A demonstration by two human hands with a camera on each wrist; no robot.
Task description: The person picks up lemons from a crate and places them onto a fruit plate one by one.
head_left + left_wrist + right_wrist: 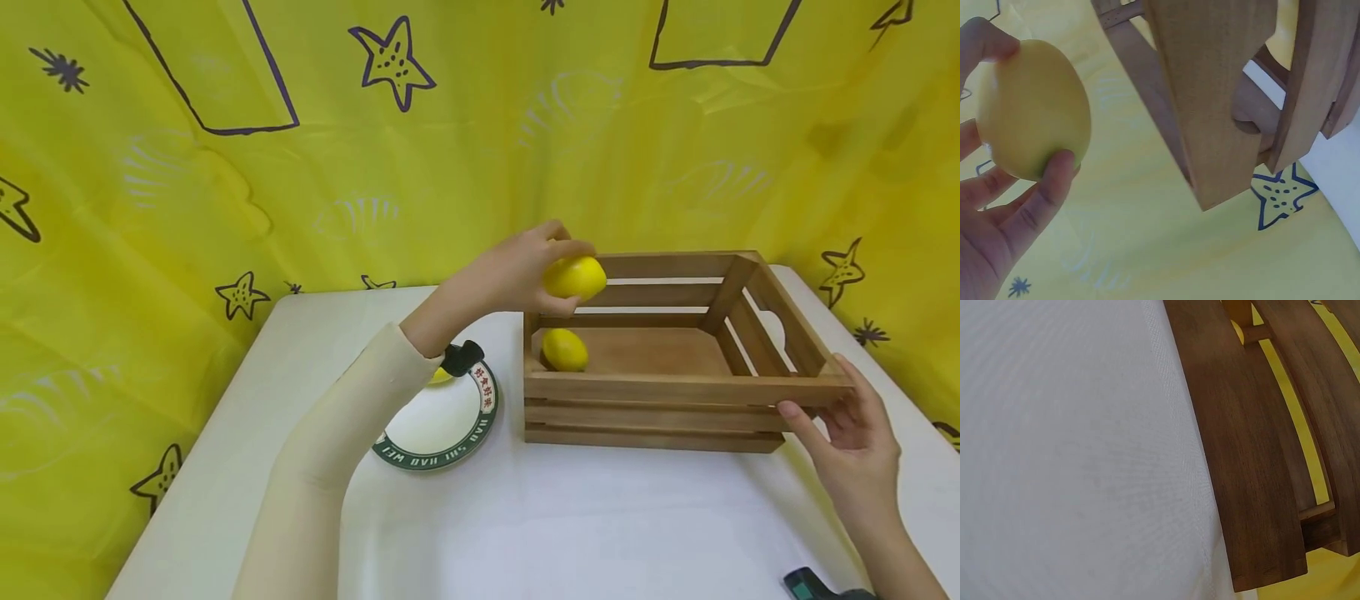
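My left hand (534, 271) holds a yellow lemon (583, 277) between thumb and fingers, above the left end of a slatted wooden crate (660, 390). In the left wrist view, this lemon (1035, 106) has a greenish patch near one fingertip, and the crate's end stands apart from it. A second lemon (565, 350) lies inside the crate at its left end. My right hand (855, 437) grips the crate's near right corner, thumb against the front slats. The right wrist view shows crate slats (1241, 456) but no hand.
Left of the crate lies a white plate with a green lettered rim (480, 435); a yellow thing (441, 377) on it is mostly hidden by my left wrist. A white cloth (570, 525) covers the table. Behind hangs a yellow curtain (465, 167) with drawn stars.
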